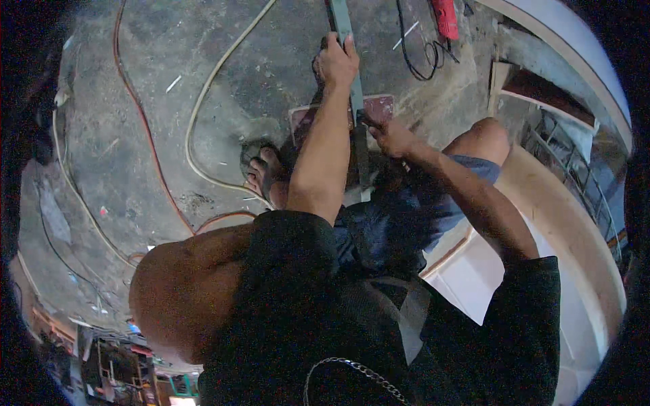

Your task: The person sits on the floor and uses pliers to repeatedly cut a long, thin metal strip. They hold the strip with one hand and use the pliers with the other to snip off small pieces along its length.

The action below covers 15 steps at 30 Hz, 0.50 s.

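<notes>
A long, straight grey-green bar (344,21) runs from the top of the view down toward my lap. My left hand (337,62) is closed around it near the far end, thumb along its side. Closer to my body, my right hand (394,137) is closed beside the bar. Something dark shows at its fingertips against the bar, too blurred to name. Under the bar lies a flat dark-red board (379,105), partly hidden by my left forearm. The near end of the bar reaches down between my legs.
A red power tool (445,19) with a black cord (426,68) lies at the upper right. An orange hose (139,101) and a pale hose (198,115) cross the concrete floor on the left. My sandalled foot (265,169) is beside the board. A curved pale panel (562,203) stands at right.
</notes>
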Tool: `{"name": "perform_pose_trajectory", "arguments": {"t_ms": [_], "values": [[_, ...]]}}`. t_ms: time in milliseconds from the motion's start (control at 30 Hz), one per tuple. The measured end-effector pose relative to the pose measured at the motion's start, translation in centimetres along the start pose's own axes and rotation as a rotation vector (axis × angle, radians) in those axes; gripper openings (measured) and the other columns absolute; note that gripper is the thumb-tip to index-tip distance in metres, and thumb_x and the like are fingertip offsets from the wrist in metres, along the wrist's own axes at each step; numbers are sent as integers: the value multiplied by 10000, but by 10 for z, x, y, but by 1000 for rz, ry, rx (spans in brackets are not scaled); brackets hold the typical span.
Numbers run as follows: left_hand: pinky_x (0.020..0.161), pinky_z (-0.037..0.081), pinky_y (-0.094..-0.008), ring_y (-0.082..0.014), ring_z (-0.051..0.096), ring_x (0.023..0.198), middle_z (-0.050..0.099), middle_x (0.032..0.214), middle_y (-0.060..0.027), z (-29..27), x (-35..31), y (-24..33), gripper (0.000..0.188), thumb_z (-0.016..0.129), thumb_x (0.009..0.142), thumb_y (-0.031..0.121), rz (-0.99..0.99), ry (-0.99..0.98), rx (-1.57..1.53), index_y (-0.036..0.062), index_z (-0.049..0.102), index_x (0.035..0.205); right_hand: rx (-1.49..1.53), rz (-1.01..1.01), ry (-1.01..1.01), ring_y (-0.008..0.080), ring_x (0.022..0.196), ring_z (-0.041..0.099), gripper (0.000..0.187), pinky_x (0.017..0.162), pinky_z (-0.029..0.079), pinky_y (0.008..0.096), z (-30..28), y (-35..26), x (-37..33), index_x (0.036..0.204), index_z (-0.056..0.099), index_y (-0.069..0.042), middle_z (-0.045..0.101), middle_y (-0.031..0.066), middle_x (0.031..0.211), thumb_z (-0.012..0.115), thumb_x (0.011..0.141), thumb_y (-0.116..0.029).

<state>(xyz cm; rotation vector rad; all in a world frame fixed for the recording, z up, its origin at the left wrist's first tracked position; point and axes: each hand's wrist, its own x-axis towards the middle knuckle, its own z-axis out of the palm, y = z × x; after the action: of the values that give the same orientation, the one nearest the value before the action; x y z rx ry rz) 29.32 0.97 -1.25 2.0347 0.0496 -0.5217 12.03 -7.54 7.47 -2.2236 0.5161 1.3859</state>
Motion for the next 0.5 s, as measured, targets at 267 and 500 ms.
{"name": "perform_pose_trajectory", "arguments": {"t_ms": [267,500], "values": [[642,460,-527,-425,637,702,653,749,-222,5,-4,11,380,451,919,441,-139,35,75,121,491,1121,-14,20,46,453,1018,564,351,815,462,505,1,-34,-18,1258,504,-61,589,285,1100,437,945,-205],[605,444,-550,-439,620,663,642,706,-195,16,-3,15,368,426,928,405,-116,157,135,101,472,1131,51,153,139,477,892,596,274,743,454,561,10,-40,-33,1078,557,10,618,308,929,491,913,-198]]}}
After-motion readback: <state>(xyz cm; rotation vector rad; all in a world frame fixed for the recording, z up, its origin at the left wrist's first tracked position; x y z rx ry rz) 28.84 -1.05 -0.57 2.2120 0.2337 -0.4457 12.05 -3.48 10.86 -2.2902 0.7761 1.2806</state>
